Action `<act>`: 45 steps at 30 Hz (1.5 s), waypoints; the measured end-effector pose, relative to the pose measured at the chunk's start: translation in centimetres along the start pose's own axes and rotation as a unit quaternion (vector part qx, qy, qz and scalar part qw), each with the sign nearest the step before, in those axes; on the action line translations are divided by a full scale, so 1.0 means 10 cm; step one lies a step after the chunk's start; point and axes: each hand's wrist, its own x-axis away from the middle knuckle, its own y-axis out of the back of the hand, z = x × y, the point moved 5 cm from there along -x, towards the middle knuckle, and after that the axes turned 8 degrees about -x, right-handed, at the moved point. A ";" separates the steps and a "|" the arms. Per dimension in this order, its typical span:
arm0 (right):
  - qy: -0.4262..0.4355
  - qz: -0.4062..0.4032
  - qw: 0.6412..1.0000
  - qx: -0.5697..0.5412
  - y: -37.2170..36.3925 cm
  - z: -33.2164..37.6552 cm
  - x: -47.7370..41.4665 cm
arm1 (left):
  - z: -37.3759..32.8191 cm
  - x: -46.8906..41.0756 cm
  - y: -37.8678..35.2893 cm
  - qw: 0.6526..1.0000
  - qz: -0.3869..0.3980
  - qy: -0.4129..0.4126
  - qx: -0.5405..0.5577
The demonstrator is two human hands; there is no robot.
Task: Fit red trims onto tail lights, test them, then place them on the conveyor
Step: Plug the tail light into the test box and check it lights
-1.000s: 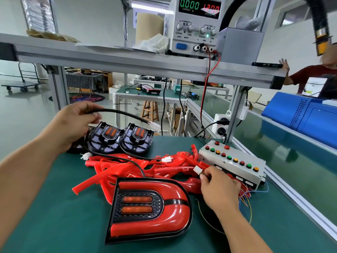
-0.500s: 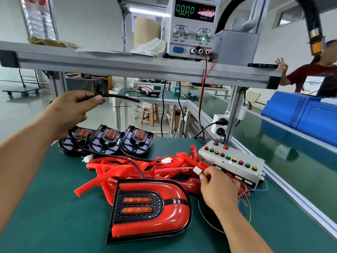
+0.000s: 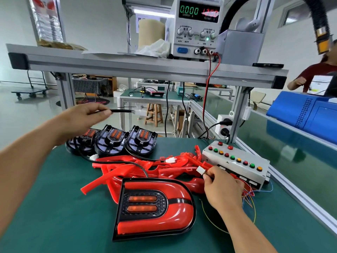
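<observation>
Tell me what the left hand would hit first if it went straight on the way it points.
Probably the black cables hanging below the shelf. The left hand pinches a plug lead that points right; nothing nearer shows in that line, though depth is unclear.

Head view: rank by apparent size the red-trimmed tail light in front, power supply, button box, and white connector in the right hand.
1. Red-trimmed tail light, nearest the camera.
2. Power supply and button box: alike, unranked; supply sits farther back.
3. White connector, pinched by the right hand.
</observation>
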 end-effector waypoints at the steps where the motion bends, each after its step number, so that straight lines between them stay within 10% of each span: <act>1: 0.000 -0.001 1.000 0.001 0.00 0.00 0.00 | -0.02 0.01 -0.03 1.000 -0.006 -0.008 -0.025; 22: 0.164 -0.030 0.965 -0.202 0.10 0.26 0.12 | -0.60 0.17 -0.89 0.969 0.007 -0.106 -0.225; 45: 0.256 -0.066 0.934 -0.239 0.18 0.39 0.20 | -0.69 0.30 -1.37 0.978 0.048 -0.174 -0.105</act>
